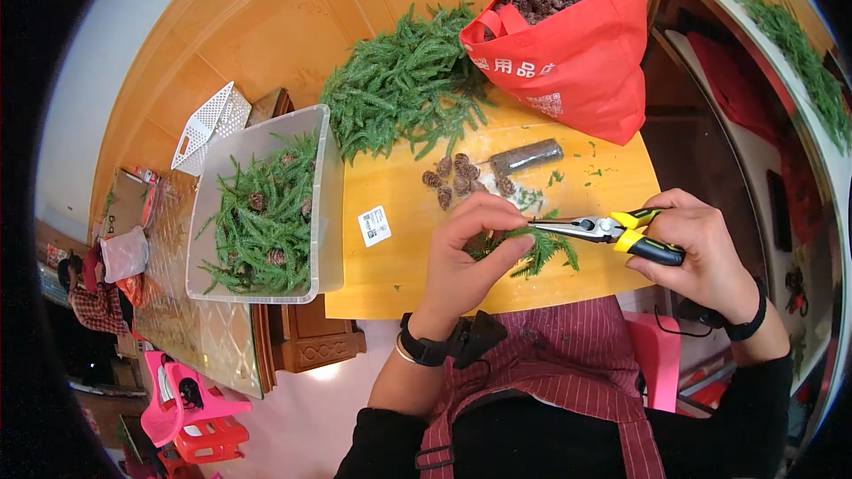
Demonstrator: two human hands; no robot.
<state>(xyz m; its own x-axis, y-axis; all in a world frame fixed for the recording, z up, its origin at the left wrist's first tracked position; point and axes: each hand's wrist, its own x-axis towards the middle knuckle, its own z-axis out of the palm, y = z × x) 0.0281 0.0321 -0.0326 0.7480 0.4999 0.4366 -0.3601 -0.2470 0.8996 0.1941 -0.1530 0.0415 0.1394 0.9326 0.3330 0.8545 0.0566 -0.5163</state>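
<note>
My left hand [470, 253] pinches a green artificial pine sprig [552, 257] between thumb and fingers, over the front of the yellow table [399, 277]. My right hand [697, 244] is closed around the yellow and black handles of long-nose pliers [593, 229]. The plier jaws point left and reach my left fingertips, at the base of the sprig. Whether they grip a stem or wire there is too small to tell. Just beyond my hands lie several brown pine cones [461, 176] and a dark bundle in clear wrap [526, 157].
At left stands a clear plastic bin [327, 213] of pine sprigs with cones. A pile of loose green sprigs [399, 80] lies at the back, beside a red bag [577, 62] of pine cones. A white label [374, 225] lies on the table. Another person [98, 306] is at far left.
</note>
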